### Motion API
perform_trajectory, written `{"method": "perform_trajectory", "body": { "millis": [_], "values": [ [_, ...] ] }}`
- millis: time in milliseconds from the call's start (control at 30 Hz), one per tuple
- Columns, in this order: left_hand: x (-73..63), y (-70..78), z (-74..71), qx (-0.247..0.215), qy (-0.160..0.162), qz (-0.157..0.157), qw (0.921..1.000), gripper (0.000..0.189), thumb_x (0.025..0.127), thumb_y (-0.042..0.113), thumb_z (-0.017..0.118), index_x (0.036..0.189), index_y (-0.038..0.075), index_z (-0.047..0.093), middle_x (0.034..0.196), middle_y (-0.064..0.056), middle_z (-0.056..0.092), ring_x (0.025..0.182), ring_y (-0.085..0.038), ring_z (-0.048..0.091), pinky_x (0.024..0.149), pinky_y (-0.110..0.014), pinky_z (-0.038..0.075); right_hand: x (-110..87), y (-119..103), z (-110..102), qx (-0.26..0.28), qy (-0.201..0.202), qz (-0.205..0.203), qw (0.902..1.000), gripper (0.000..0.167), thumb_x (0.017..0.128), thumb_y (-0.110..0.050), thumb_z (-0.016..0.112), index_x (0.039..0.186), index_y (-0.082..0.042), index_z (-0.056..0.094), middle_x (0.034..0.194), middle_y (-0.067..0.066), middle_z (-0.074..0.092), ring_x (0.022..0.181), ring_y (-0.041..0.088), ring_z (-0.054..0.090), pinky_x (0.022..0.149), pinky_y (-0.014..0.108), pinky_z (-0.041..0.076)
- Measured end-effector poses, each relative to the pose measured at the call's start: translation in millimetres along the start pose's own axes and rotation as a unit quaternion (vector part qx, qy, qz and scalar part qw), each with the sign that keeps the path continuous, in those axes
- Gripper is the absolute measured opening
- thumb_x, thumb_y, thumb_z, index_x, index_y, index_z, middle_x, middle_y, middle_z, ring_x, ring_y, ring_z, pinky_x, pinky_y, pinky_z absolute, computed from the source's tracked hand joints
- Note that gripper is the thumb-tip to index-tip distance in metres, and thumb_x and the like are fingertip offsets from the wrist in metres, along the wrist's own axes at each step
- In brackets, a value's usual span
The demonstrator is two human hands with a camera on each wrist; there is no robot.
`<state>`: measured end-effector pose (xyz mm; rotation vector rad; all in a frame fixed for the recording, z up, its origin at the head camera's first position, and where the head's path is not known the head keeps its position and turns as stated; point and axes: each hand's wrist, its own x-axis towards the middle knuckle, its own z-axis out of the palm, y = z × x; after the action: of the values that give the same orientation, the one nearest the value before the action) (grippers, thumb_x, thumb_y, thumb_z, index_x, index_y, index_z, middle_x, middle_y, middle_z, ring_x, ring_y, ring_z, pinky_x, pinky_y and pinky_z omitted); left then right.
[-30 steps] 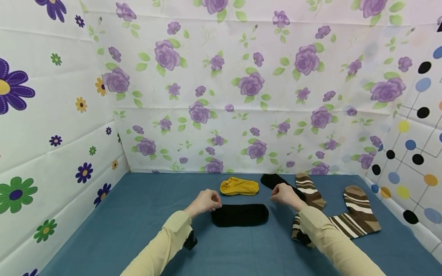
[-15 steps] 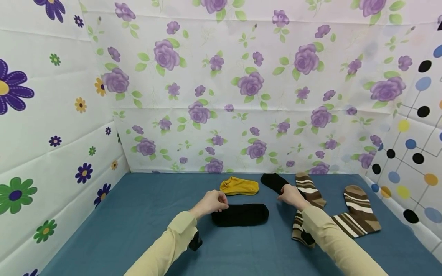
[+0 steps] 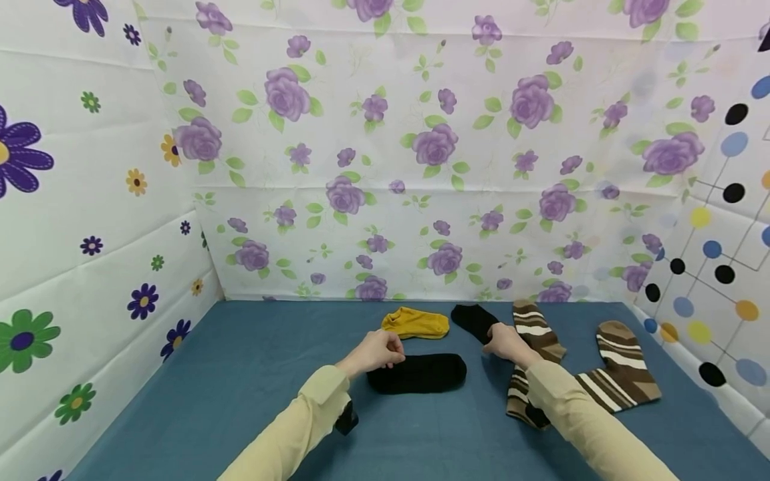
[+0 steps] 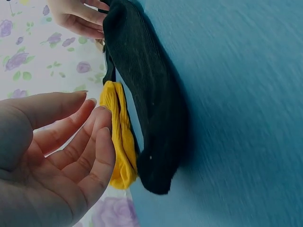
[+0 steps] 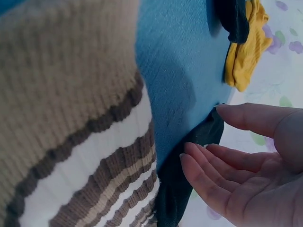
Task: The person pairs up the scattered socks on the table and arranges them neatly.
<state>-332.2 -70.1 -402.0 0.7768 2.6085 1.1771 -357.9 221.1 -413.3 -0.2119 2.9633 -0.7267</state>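
A flat black sock (image 3: 434, 373) lies across the middle of the blue cloth. My left hand (image 3: 376, 352) hovers over its left end, fingers loosely curled and holding nothing; the left wrist view shows the fingertips apart from the sock. To the right, my right hand (image 3: 508, 343) is at a second black sock (image 3: 472, 320) and hides part of it. In the right wrist view thumb and fingers stand apart, with the sock (image 5: 174, 189) behind them; whether the fingertips touch it I cannot tell. A yellow sock (image 3: 424, 324) lies behind the first black sock.
Two brown-and-white striped socks lie on the right: one striped sock (image 3: 537, 329) partly under my right arm, the other striped sock (image 3: 625, 364) farther right. Blue cloth (image 3: 210, 394) extends to the left. Floral sheets (image 3: 337, 234) hang at the back and sides.
My left hand has moved right, farther over the middle black sock. The right hand has shifted a little right along the second black sock. The socks have stayed in place.
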Motion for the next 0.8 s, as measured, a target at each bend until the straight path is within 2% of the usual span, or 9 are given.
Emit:
{"method": "perform_trajectory", "body": {
  "millis": [133, 267, 467, 633, 800],
  "values": [
    [1.9, 4.3, 2.3, -0.004, -0.002, 0.001, 1.0000, 0.005, 0.085, 0.003, 0.062, 0.081, 0.001, 0.062, 0.070, -0.007, 0.060, 0.063, -0.028, 0.059, 0.056, -0.033, 0.049, -3.9, -2.7, 0.5, 0.000, -0.003, -0.012, 0.9999, 0.020, 0.077, -0.002, 0.067, 0.090, 0.012, 0.062, 0.090, 0.023, 0.058, 0.074, 0.027, 0.056, 0.066, 0.040, 0.047],
    [2.1, 5.8, 3.6, -0.010, -0.002, -0.001, 0.9999, 0.005, 0.085, 0.003, 0.061, 0.081, 0.000, 0.062, 0.071, -0.008, 0.060, 0.063, -0.028, 0.059, 0.057, -0.035, 0.049, -8.5, -3.8, 1.0, 0.001, -0.008, -0.021, 0.9997, 0.013, 0.077, -0.001, 0.067, 0.084, 0.009, 0.063, 0.082, 0.018, 0.058, 0.069, 0.024, 0.054, 0.063, 0.038, 0.046],
    [3.1, 6.9, 5.8, -0.013, 0.001, 0.005, 0.9999, 0.005, 0.085, 0.002, 0.061, 0.081, 0.000, 0.062, 0.072, -0.009, 0.060, 0.064, -0.029, 0.058, 0.057, -0.035, 0.049, -16.2, -3.5, -1.2, 0.012, -0.006, -0.037, 0.9992, 0.011, 0.078, -0.001, 0.066, 0.084, 0.007, 0.065, 0.071, 0.010, 0.059, 0.062, 0.021, 0.056, 0.060, 0.038, 0.047],
    [13.0, 14.1, 13.9, 0.030, 0.010, 0.037, 0.9988, 0.002, 0.086, 0.004, 0.061, 0.084, 0.003, 0.062, 0.074, -0.001, 0.058, 0.065, -0.016, 0.054, 0.059, -0.027, 0.046, -21.5, 0.2, -5.3, 0.047, 0.018, -0.040, 0.9979, 0.010, 0.078, -0.001, 0.064, 0.086, 0.006, 0.064, 0.069, 0.006, 0.058, 0.060, 0.022, 0.057, 0.056, 0.034, 0.047],
    [26.3, 27.9, 23.3, 0.085, 0.010, 0.076, 0.9934, 0.005, 0.086, 0.005, 0.061, 0.090, 0.006, 0.063, 0.079, 0.004, 0.055, 0.071, -0.011, 0.051, 0.066, -0.025, 0.044, -19.7, 6.0, -5.1, 0.041, 0.037, -0.046, 0.9974, 0.010, 0.080, -0.001, 0.064, 0.087, 0.005, 0.064, 0.073, 0.006, 0.058, 0.061, 0.019, 0.056, 0.056, 0.034, 0.047]
  ]
}}
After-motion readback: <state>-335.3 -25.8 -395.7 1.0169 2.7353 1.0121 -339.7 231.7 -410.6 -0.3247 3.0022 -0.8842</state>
